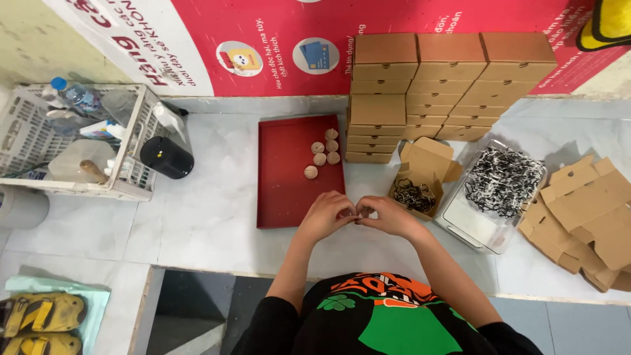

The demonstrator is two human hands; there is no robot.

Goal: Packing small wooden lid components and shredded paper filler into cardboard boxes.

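Left hand (327,214) and right hand (388,214) touching fingertips, pinching something tiny, hidden. Flat red tray (282,190) with small round wooden discs (322,155) just beside.

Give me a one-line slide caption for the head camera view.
Both hands, left hand and right hand, meet fingertip to fingertip beside a red tray of small discs.

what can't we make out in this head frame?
- Whatever sits between the left hand and right hand: hidden by the curled fingers.
- Contents of the stacked closed boxes: lids shut.
- Yellow thing: cut off by the top right corner.
- Black-and-white strands in the clear tub: too small to identify.
- Sandals: cropped at the bottom left edge.
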